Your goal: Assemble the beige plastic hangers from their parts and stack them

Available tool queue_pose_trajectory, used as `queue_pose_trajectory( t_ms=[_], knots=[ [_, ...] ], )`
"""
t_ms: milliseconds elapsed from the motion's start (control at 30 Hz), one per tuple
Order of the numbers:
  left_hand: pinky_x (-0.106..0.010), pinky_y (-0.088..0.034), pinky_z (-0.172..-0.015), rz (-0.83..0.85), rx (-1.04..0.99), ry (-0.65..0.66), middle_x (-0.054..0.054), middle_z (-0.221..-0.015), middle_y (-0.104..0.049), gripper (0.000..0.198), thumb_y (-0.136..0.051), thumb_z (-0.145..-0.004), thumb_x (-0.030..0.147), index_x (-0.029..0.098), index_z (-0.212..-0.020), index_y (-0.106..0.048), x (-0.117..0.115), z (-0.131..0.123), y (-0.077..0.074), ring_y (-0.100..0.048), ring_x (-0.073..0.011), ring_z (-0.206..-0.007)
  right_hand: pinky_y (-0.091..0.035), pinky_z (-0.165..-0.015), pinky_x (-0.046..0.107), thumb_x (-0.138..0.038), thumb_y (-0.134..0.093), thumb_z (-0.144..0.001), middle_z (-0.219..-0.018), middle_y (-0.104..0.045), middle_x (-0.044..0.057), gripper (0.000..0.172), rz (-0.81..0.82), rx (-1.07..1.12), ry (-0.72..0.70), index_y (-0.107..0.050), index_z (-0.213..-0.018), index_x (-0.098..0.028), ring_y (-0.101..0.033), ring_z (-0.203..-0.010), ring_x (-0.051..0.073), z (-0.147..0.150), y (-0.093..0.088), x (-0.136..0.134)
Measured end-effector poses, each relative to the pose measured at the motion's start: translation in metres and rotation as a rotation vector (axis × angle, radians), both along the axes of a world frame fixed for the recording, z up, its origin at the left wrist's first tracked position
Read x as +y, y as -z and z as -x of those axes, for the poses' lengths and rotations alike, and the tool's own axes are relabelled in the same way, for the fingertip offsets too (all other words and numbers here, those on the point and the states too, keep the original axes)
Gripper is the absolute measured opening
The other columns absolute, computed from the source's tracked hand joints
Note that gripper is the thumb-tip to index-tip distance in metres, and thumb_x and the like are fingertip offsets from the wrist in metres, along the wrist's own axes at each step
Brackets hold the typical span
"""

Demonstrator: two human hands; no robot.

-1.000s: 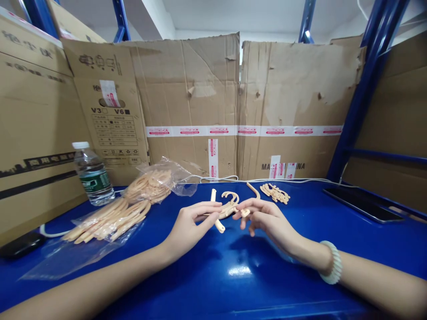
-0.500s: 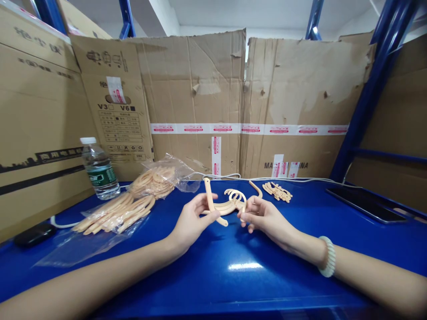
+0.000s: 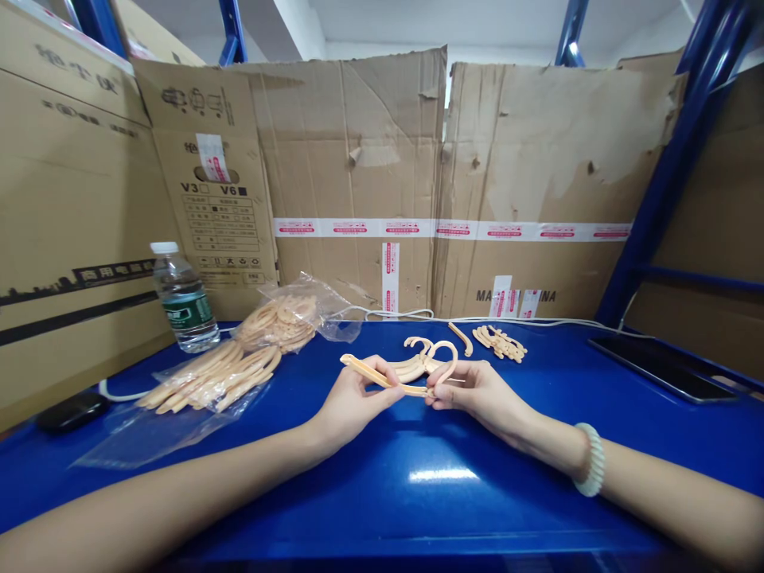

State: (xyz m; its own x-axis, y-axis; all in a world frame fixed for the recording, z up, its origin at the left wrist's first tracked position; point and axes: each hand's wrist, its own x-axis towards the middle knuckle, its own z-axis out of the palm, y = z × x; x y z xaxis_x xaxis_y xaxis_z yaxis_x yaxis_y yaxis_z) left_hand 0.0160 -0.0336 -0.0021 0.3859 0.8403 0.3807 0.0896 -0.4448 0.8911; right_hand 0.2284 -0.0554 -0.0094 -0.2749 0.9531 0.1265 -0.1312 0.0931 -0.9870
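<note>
My left hand (image 3: 349, 402) grips a beige plastic hanger arm (image 3: 364, 371) between thumb and fingers, its free end pointing up and left. The arm's other end meets the base of a curved hanger hook (image 3: 454, 356), pinched in my right hand (image 3: 481, 391). Whether the two parts are joined cannot be made out, as fingertips cover the meeting point. Just behind my hands lie beige hanger parts (image 3: 407, 371) with a hook upward, partly hidden. A single loose arm (image 3: 462, 340) rests farther back, beside a small pile of hooks (image 3: 500, 344).
On the left are clear bags of hanger arms (image 3: 208, 378) and more curved parts (image 3: 278, 322), a water bottle (image 3: 188, 310) and a black mouse-like object (image 3: 72, 411). A dark phone-like slab (image 3: 660, 368) lies right. Cardboard (image 3: 352, 159) walls the back of the blue table (image 3: 442, 509).
The hanger arm has swung from nearly upright to slanting, its lower end now at the hook's base. My hands have come closer together, and the hook has turned upright.
</note>
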Motion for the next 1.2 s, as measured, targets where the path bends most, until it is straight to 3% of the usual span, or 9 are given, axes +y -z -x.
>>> queue_pose_trajectory(
  t_ms=[333, 567, 1033, 1200],
  knots=[
    [-0.026, -0.046, -0.069, -0.064, 0.003, 0.108, 0.001, -0.079, -0.054, 0.015, -0.066, -0.076, 0.023, 0.016, -0.074, -0.053, 0.0, 0.0, 0.007, -0.055, -0.0134, -0.074, -0.055, -0.071, 0.023, -0.033, -0.083, -0.064, -0.08, -0.069, 0.004, 0.032, 0.03, 0.049, -0.032, -0.065, -0.08, -0.012, -0.065, -0.077, 0.013, 0.0, -0.004, -0.001],
    [-0.029, -0.042, -0.074, -0.326, 0.143, 0.041, -0.001, -0.076, -0.059, 0.012, -0.062, -0.081, 0.02, 0.017, -0.072, -0.056, -0.008, 0.004, 0.001, -0.054, -0.0168, -0.078, -0.057, -0.073, 0.026, -0.036, -0.077, -0.074, -0.093, -0.066, 0.007, 0.031, 0.056, 0.031, -0.135, -0.063, -0.085, -0.012, -0.066, -0.084, 0.015, 0.004, -0.006, -0.006],
    [-0.031, -0.041, -0.075, -0.394, 0.177, 0.018, -0.002, -0.078, -0.063, 0.013, -0.061, -0.082, 0.019, 0.017, -0.07, -0.057, -0.012, 0.003, -0.005, -0.057, -0.0178, -0.079, -0.057, -0.072, 0.025, -0.038, -0.078, -0.072, -0.089, -0.068, 0.007, 0.037, 0.066, 0.011, -0.15, -0.055, -0.086, -0.013, -0.07, -0.076, 0.015, 0.004, -0.006, -0.006],
    [-0.029, -0.046, -0.07, -0.314, 0.156, 0.082, -0.004, -0.08, -0.063, 0.011, -0.061, -0.081, 0.02, 0.017, -0.072, -0.056, -0.013, 0.002, -0.004, -0.058, -0.0187, -0.081, -0.057, -0.067, 0.027, -0.044, -0.078, -0.07, -0.082, -0.068, 0.006, 0.041, 0.016, -0.04, -0.092, -0.053, -0.082, -0.014, -0.069, -0.069, 0.015, 0.005, -0.001, -0.004]
  ],
)
